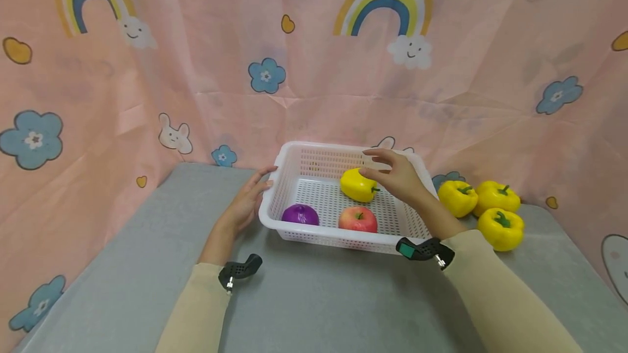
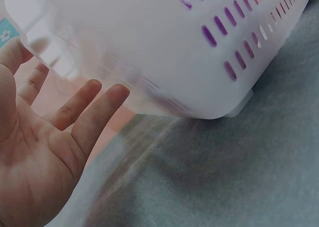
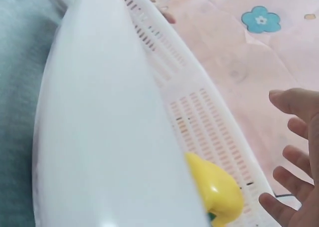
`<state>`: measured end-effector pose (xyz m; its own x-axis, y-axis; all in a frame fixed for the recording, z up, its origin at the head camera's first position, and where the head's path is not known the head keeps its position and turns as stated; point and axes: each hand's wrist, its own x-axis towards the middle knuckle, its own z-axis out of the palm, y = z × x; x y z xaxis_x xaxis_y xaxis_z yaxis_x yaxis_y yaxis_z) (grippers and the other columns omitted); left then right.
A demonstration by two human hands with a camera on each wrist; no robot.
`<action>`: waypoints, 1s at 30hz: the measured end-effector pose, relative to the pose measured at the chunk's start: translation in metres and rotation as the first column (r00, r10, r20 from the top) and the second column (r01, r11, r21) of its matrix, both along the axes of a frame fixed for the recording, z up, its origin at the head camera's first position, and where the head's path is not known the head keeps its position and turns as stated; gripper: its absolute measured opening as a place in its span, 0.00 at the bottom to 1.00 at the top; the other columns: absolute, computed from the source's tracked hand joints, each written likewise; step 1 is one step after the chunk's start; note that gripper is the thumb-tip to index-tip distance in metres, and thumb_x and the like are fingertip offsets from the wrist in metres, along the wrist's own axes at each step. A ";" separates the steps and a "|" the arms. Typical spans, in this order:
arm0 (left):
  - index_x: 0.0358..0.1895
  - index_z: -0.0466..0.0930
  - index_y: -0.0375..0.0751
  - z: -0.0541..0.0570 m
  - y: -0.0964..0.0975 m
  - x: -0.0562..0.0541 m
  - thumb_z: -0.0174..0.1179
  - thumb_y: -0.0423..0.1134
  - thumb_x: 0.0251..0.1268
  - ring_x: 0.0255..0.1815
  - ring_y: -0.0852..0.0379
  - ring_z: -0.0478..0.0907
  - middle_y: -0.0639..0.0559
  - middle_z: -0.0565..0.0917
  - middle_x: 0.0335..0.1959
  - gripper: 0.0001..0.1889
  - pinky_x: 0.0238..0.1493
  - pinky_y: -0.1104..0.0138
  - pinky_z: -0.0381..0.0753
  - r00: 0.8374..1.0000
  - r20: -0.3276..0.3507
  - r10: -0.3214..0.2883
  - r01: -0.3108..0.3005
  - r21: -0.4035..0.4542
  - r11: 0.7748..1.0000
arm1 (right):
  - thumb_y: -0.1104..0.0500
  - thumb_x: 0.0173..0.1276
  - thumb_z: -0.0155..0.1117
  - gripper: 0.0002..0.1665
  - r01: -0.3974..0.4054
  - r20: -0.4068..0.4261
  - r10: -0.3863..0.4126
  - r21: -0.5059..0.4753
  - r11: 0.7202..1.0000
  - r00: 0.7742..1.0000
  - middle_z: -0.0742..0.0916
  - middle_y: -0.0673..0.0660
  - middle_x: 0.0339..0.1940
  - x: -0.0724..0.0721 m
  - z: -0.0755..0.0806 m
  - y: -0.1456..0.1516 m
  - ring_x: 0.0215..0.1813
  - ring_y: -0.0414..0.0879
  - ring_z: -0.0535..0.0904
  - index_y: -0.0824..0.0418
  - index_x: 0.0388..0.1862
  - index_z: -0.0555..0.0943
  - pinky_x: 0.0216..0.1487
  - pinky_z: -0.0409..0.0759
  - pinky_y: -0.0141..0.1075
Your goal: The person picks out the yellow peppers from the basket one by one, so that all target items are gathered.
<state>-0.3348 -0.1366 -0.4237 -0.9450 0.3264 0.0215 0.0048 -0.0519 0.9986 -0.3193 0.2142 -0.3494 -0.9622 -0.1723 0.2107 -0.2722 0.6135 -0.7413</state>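
Note:
A white plastic basket [image 1: 333,241] stands on the grey table, holding a yellow bell pepper [image 1: 357,186], a red apple [image 1: 357,219] and a round purple vegetable [image 1: 300,214]. My left hand [image 1: 243,204] rests its fingers against the basket's left side; in the left wrist view the fingertips [image 2: 118,91] lie straight along the outer wall. Above the basket's right part, my right hand [image 1: 396,175] hovers over the yellow pepper with thumb and fingers spread. The right wrist view shows those fingers [image 3: 294,184] apart, with nothing between them, and the pepper lower down.
Three more yellow bell peppers [image 1: 501,229] sit together on the table, right of the basket, near my right forearm. A pink cloth [image 1: 314,113] printed with rainbows and flowers hangs right behind the table [image 1: 314,293].

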 end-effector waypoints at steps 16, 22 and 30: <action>0.76 0.58 0.56 0.003 0.000 0.001 0.43 0.43 0.82 0.72 0.35 0.70 0.43 0.63 0.76 0.24 0.63 0.51 0.82 1.000 0.003 -0.025 0.025 0.018 1.000 | 0.44 0.70 0.66 0.38 0.052 0.093 -0.056 0.047 0.998 0.994 0.70 0.63 0.78 -0.015 -0.011 -0.013 0.78 0.65 0.64 0.56 0.75 0.70 0.72 0.70 0.63; 0.77 0.57 0.54 0.003 -0.001 0.002 0.43 0.43 0.82 0.71 0.36 0.70 0.42 0.61 0.76 0.24 0.61 0.55 0.83 0.999 -0.009 -0.035 0.035 0.019 0.999 | 0.47 0.68 0.68 0.39 0.070 0.085 -0.077 0.083 0.994 0.993 0.70 0.64 0.78 -0.016 -0.018 -0.010 0.79 0.64 0.61 0.58 0.74 0.70 0.76 0.62 0.67; 0.75 0.59 0.57 0.003 0.000 0.003 0.42 0.42 0.82 0.68 0.40 0.73 0.42 0.63 0.75 0.23 0.59 0.57 0.84 1.000 -0.007 -0.021 0.021 0.017 1.000 | 0.49 0.64 0.72 0.46 0.031 0.135 -0.055 0.175 0.984 0.989 0.67 0.65 0.79 -0.016 -0.024 -0.007 0.78 0.67 0.62 0.58 0.78 0.64 0.75 0.64 0.66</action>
<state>-0.3323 -0.1367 -0.4212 -0.9378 0.3456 0.0336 0.0104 -0.0688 0.9976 -0.3352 0.2075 -0.3732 -0.9873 -0.1521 0.0460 -0.1450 0.7439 -0.6524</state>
